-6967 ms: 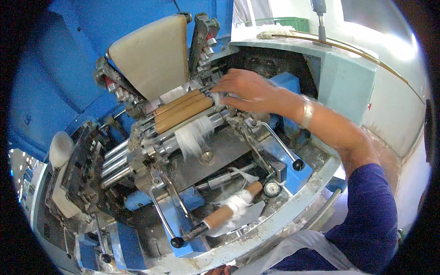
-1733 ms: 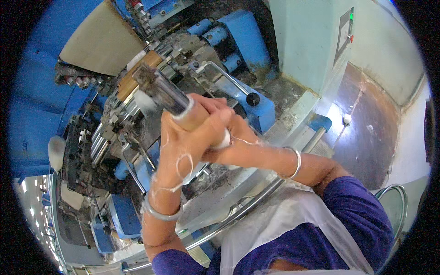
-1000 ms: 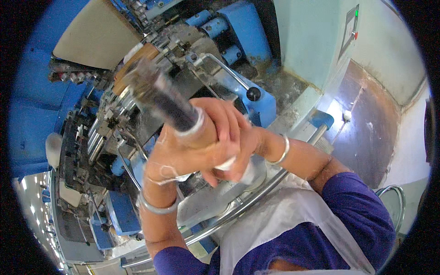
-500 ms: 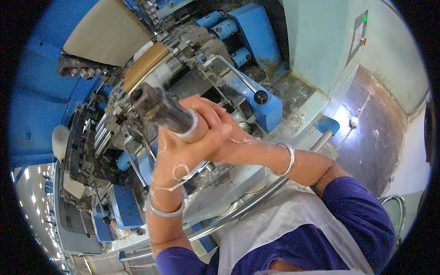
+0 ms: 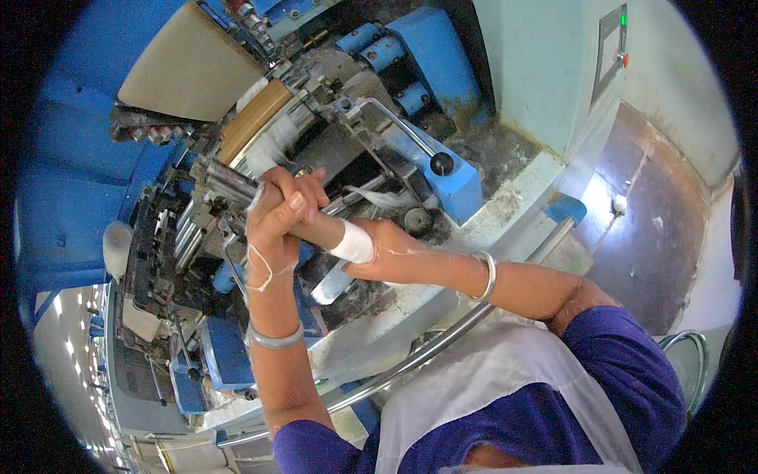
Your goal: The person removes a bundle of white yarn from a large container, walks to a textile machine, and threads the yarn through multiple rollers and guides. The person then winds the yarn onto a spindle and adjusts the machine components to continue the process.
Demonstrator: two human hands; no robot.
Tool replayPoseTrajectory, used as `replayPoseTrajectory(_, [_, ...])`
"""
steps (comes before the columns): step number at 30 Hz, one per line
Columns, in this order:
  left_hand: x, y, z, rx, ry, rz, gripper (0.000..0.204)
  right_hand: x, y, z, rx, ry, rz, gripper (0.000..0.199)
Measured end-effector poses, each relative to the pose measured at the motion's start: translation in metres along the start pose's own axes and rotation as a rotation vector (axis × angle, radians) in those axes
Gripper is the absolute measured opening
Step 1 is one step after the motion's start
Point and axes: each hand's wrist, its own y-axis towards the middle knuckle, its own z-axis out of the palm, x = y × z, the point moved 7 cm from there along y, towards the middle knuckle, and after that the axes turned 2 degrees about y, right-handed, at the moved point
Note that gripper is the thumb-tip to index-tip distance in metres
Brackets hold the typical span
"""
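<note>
Both hands hold a long roller (image 5: pixel 320 229) with a dark metal end (image 5: pixel 225 178) and a white fibre wrap (image 5: pixel 353 242) near its other end. My left hand (image 5: pixel 278 221) is closed around the roller's middle, with white thread looped over the wrist. My right hand (image 5: pixel 387 251) grips the end by the white wrap, partly hidden under it. The roller points up and left toward the blue textile machine (image 5: pixel 430 162), over its brown roller (image 5: pixel 253 118) and white fibre web (image 5: pixel 276 138).
A beige hood (image 5: pixel 185 67) tops the machine at upper left. A blue hinged arm with a black knob (image 5: pixel 440 163) sits right of the hands. A steel rail (image 5: pixel 442 347) runs along the machine's near edge. Brown floor (image 5: pixel 655 237) lies at the right.
The roller has tipped from pointing steeply up to lying flatter and lower toward the machine. My hands have slid apart, the right now at the white-wrapped end.
</note>
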Motion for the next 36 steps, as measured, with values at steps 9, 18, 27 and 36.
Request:
replayPoseTrajectory(9, [-0.002,-0.017,-0.002,-0.132,0.124,-0.058,0.024,0.037,0.018,0.003,-0.041,0.139,-0.176,0.086])
replayPoseTrajectory(18, [-0.005,-0.019,-0.012,0.308,0.065,0.007,0.033,-0.035,0.005,0.032,0.747,0.361,0.282,0.053])
replayPoseTrajectory(27, [-0.011,-0.014,0.007,-0.027,0.235,0.013,0.047,0.037,0.012,0.005,0.125,0.221,0.021,0.073])
replayPoseTrajectory(36, [-0.009,-0.01,0.022,0.436,0.057,0.085,0.024,-0.008,0.007,0.033,0.97,0.538,0.224,0.032])
